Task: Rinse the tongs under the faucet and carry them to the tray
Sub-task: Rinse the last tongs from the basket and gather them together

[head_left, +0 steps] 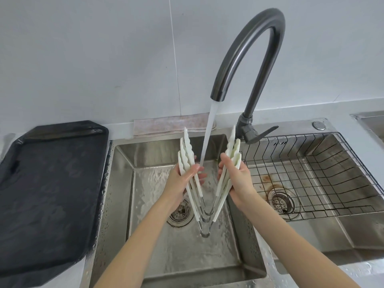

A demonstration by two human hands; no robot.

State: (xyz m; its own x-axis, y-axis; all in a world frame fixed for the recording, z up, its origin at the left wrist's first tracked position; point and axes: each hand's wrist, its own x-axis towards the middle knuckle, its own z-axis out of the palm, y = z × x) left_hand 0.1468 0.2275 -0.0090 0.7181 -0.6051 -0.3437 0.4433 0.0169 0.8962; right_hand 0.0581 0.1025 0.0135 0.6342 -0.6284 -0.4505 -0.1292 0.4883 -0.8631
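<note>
Several white tongs [188,151] with metal hinged ends are bunched together and spread in a V over the left sink basin [124,183]. My left hand [185,179] grips their left arms and my right hand [236,179] grips their right arms. The tips point up and the hinges hang low near the drain. Water runs from the dark curved faucet [249,48] and falls between the two sets of arms. The black tray [47,183] lies wet on the counter left of the sink.
The right basin holds a black wire basket [324,173] over a rusty drain [280,201]. A folded cloth [166,124] lies along the back ledge behind the left basin. The faucet handle [261,134] sticks out to the right. Another sink edge [369,121] shows at far right.
</note>
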